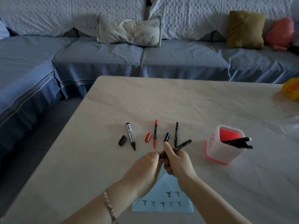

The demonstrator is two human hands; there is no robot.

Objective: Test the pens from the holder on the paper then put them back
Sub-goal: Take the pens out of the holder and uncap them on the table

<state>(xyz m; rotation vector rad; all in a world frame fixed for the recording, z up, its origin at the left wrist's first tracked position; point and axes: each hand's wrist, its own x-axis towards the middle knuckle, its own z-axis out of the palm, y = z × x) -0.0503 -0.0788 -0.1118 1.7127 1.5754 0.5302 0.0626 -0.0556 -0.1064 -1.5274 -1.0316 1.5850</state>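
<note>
While left hand [148, 162], right hand [178, 160] grip it, slim pen [182, 144] (black).

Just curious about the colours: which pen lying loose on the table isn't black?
The red pen, middle of the three lying there, its red cap beside it. The thick marker to its left and the thin pen to its right are black.

Not much legible tbh. Seven small handwritten marks on the light blue paper sheet [163, 188], kinda 工-shaped: two black in the upper row, five in the lower, rightmost one red. Barcode sticker on the thick black marker [130, 136] just beyond the paper, digits too tiny. Faint red logo on the white square pen holder [216, 151] right of the paper, unreadable.
</note>
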